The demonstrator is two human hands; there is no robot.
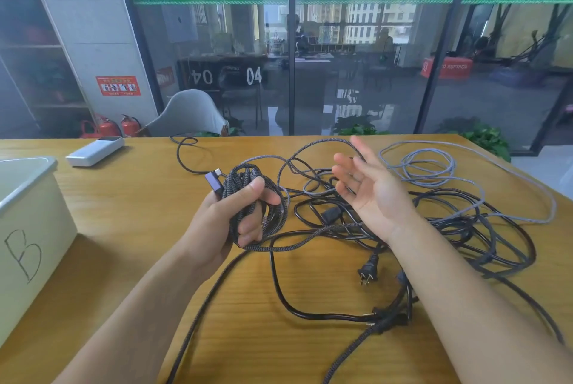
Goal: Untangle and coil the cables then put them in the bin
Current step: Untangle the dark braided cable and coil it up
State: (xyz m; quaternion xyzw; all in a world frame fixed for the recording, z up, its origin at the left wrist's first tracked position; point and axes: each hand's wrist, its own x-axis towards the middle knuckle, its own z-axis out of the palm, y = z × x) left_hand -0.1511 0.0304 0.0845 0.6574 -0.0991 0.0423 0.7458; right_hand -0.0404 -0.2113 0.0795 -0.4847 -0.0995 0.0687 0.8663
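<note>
My left hand (238, 213) grips a half-wound coil of dark braided cable (245, 180), its angled plug (214, 182) sticking out at the top left. The loose rest of that braided cable trails over the wooden table (130, 203) toward the near edge. My right hand (369, 185) hovers palm-up with straight, spread fingers above the tangle and holds nothing. Under and right of it lies a tangle of black power cables (465, 228), with a two-pin plug (367, 272) near the middle. A grey cable (434, 163) lies in loose loops at the far right. The white bin (28, 185), marked B, stands at the left edge.
A white power bank (94, 151) lies at the back left of the table, with a thin dark cable (183, 151) looping near it. A grey chair (189, 113) stands behind the table's far edge, before a glass wall.
</note>
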